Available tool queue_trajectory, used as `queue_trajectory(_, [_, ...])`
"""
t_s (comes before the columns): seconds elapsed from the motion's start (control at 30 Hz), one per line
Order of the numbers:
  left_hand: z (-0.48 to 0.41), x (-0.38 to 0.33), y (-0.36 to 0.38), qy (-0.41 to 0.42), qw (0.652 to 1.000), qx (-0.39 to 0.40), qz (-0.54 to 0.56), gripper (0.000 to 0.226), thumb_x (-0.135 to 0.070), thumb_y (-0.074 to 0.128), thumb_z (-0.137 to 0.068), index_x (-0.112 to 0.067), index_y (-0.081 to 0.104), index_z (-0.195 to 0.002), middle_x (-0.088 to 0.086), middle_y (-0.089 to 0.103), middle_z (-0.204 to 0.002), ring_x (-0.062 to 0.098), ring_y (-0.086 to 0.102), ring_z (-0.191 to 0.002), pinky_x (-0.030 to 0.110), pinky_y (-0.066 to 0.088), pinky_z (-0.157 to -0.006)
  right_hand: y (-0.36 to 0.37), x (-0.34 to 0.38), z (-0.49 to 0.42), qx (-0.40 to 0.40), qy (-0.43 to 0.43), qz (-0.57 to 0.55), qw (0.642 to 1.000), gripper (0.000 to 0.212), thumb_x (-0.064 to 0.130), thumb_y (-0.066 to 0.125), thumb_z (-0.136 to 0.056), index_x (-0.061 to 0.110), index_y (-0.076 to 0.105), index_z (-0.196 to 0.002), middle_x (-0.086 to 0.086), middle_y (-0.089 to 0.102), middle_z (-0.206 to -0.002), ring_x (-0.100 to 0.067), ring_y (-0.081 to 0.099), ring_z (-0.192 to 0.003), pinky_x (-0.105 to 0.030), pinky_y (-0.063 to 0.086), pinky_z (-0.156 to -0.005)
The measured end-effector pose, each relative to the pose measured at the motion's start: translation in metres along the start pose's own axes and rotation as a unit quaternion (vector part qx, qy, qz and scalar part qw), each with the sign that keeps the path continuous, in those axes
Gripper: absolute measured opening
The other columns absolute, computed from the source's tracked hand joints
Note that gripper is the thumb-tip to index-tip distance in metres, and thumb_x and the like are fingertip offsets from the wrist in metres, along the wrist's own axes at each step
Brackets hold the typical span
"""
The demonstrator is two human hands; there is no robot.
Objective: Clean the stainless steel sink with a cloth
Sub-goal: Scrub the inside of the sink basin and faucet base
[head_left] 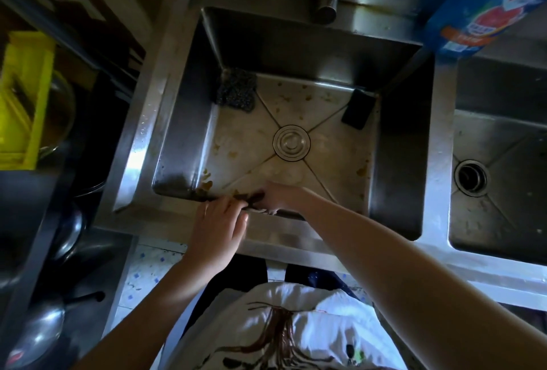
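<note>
At six o'clock on the stainless steel sink (142, 138), the left hand (217, 221) curls its fingers over the rim; the right hand (282, 196) touches a dark cloth (253, 197), finger state unclear.

I read stainless sink unit (139, 144) filling centre of frame, two basins. Main basin floor: round drain cover (291, 142) at centre, brown stains (207, 183) spread across, heaviest at lower left corner. Dark mesh scourer (236, 90) in upper left corner of floor. Black sponge block (358, 109) at upper right, tilted against right wall. Second basin (503, 133) at right edge, drain opening (470, 177) uncovered. Blue printed package (485, 5) at upper right, above divider between basins.
</note>
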State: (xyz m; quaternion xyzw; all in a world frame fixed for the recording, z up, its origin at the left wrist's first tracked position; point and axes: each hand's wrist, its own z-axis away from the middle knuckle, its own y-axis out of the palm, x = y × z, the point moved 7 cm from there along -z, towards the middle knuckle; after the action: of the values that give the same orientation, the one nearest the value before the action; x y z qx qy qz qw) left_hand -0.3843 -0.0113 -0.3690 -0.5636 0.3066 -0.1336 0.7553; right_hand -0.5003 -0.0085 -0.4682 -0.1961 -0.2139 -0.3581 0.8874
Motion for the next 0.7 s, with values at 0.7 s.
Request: queue_trajectory(0.7, [0.002, -0.085, 0.030, 0.032, 0.995, 0.069, 0.059, 0.027, -0.028, 0.044, -0.094, -0.015, 0.066, -0.105, 0.001, 0.061, -0.100, 0.024, 0.059, -0.091, 0.037, 0.042, -0.087, -0.030, -0.190, 0.089, -0.058, 0.161, 0.084, 0.982, 0.035, 0.016, 0.050, -0.095, 0.007, 0.054, -0.128, -0.015, 0.056, -0.130, -0.027, 0.054, -0.110, -0.027, 0.033, -0.079])
